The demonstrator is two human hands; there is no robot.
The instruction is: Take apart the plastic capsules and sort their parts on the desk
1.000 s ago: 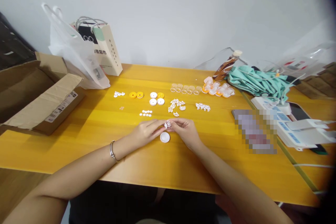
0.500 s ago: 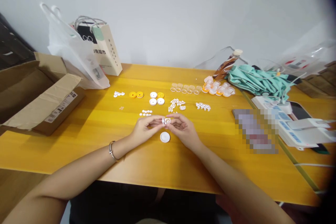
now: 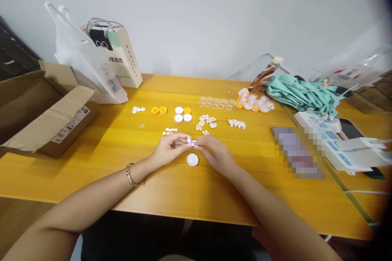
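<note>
My left hand (image 3: pixel 172 147) pinches a small white plastic part (image 3: pixel 190 141) between thumb and fingers. From the other side my right hand (image 3: pixel 218 155) grips the same white piece or one touching it; which of these I cannot tell. Just below the fingertips a round white disc (image 3: pixel 192 160) lies flat on the table. Beyond my hands are several white spoked parts (image 3: pixel 206 120) and several small white discs (image 3: pixel 170 131). White and yellow round pieces (image 3: pixel 183 114) sit behind them, with two yellow rings (image 3: pixel 158 110) to their left.
Clear cups (image 3: pixel 217 103) and orange-and-clear capsules (image 3: pixel 255 102) stand at the back, near a brown bottle (image 3: pixel 263 77) and a green umbrella (image 3: pixel 300 91). To the right lie a blurred phone-like object (image 3: pixel 298 155) and a power strip (image 3: pixel 333 147). An open carton (image 3: pixel 61 122) is at left.
The white spoked part between my hands has been turned and shows edge-on now. My right hand has rolled over, its back facing up, with its fingers closer together.
</note>
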